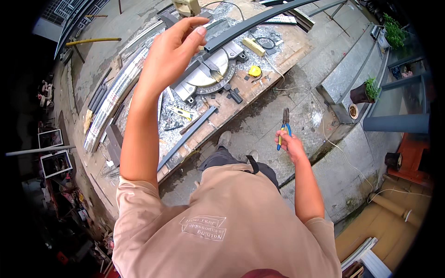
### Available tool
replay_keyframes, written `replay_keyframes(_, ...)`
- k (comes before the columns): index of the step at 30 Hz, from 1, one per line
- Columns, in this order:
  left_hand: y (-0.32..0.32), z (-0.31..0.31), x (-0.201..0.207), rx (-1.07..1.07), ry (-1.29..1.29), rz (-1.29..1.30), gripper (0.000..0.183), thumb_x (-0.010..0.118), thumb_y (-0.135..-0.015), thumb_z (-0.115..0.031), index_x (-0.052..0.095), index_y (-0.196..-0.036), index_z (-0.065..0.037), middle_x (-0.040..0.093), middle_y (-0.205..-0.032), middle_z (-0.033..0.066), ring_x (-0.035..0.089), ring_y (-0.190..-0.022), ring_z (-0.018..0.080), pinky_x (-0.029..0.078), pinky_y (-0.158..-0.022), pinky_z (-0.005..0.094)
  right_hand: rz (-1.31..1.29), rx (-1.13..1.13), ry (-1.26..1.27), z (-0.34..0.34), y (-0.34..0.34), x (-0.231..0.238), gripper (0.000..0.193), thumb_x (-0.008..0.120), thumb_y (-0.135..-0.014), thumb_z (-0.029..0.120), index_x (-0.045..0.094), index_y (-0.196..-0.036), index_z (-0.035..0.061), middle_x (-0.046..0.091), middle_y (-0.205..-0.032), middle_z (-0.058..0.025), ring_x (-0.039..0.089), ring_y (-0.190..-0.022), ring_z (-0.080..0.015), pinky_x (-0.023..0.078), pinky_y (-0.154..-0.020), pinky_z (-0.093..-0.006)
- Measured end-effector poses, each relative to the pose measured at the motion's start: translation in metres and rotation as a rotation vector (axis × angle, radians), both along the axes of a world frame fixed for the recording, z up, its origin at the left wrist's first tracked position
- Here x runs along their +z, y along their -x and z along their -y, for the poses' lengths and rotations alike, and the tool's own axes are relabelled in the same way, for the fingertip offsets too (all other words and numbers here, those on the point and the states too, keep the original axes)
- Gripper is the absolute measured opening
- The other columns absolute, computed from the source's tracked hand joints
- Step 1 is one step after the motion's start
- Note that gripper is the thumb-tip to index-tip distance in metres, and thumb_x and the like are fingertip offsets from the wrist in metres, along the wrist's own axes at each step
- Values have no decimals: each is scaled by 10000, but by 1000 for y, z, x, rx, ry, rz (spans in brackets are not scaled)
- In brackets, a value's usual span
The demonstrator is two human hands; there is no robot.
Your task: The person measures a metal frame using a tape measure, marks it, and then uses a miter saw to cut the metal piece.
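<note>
A: ok so what's each hand up to here?

B: right hand [291, 144] is wrapped around the pliers [283, 131] by the blue-and-yellow handles, out past the near edge of the tabletop [296, 44], above the paving [259, 127]. Nose sticks out beyond the fist, and I'd guess that grip is just to keep the working end free

A: and the left?

B: left hand [178, 45] is up over the tabletop, fingers bent, thumb a bit apart, nothing pinched that I can see. It's right by the end of the long grey bar [232, 33], can't tell if they touch

A: why's the bar up there?

B: its end is at the silver saw base [202, 78] and the rest runs toward the far right corner, probably because the tabletop gives that length room. Yellow tape measure [254, 71] sits near the near edge, likely to be easy to grab, and a grey strip [191, 134] lies along that same edge
</note>
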State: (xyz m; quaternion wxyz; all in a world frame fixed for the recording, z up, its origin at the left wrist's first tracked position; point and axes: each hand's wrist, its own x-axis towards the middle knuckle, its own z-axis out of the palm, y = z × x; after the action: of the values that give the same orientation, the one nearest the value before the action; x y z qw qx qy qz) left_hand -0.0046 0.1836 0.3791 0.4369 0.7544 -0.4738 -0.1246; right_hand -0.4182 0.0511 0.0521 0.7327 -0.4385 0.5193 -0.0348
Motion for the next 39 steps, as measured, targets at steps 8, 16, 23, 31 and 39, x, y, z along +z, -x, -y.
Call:
replay_keyframes(8, -90, 155, -132, -189, -777, 444, 730, 755, -919, -564, 688, -1382, -4, 768, -1231, 246, 739, -1165, 393, 573, -1024, 474, 191, -16, -109, -61, -103, 43, 299, 634, -1097, 277, 701, -1283, 52, 738, -1246, -58, 735, -1160, -216, 555, -1045, -374)
replay_keyframes(16, -86, 200, -184, -431, -804, 442, 593, 781, -854, -444, 747, -1181, 50, 766, -1142, 285, 744, -1093, 423, 578, -973, 472, 240, -77, -111, -93, -135, 74, 296, 626, -1101, 255, 711, -1274, 31, 728, -1218, -66, 721, -1143, -185, 540, -1012, -350)
replay_keyframes(23, -59, 211, -168, -524, -812, 215, 566, 788, -867, -421, 756, -1130, 79, 783, -1020, 231, 775, -941, 313, 602, -877, 404, 605, -182, -241, -108, -166, 105, 324, 532, -1141, 234, 672, -1351, 30, 681, -1399, -120, 686, -1273, -218, 528, -1084, -380)
replay_keyframes(31, -13, 214, -161, -647, -787, -259, 507, 803, -883, -358, 723, -1206, 25, 783, -1029, 116, 740, -844, 179, 591, -745, 335, 920, -268, -328, -125, -175, 138, 334, 511, -1144, 226, 620, -1379, 15, 585, -1544, -188, 637, -1353, -283, 504, -1157, -436)
replay_keyframes(39, 21, 213, -173, -619, -665, -187, 598, 795, -806, -360, 735, -1103, 155, 774, -1025, 246, 758, -890, 310, 594, -822, 395, 952, -383, -320, -148, -157, 134, 262, 532, -1144, 262, 617, -1216, 25, 613, -1469, -194, 665, -1246, -286, 538, -1069, -459)
